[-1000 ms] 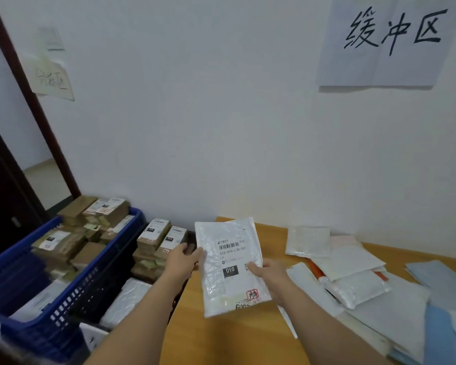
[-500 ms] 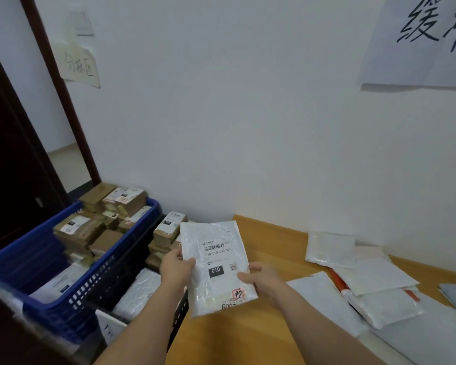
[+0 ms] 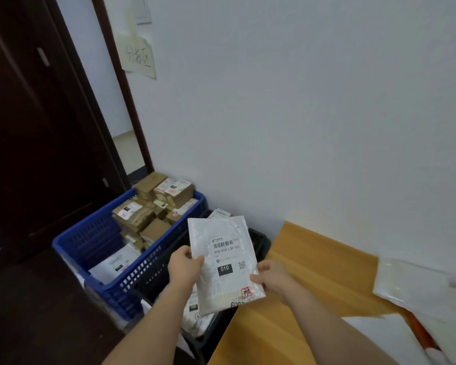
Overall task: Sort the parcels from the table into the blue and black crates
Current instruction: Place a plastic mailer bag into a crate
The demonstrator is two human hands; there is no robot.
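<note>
one parcel (image 3: pixel 225 264) between both hands

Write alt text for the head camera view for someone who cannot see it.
Two bare hands, the left hand and right hand, hold a white parcel labelled 010 above a black crate. Left of it stands a blue crate packed with cardboard boxes; a wooden table with more white parcels lies to the right.

wooden table (image 3: pixel 313 262) bears white parcels (image 3: pixel 411 288) at right
</note>
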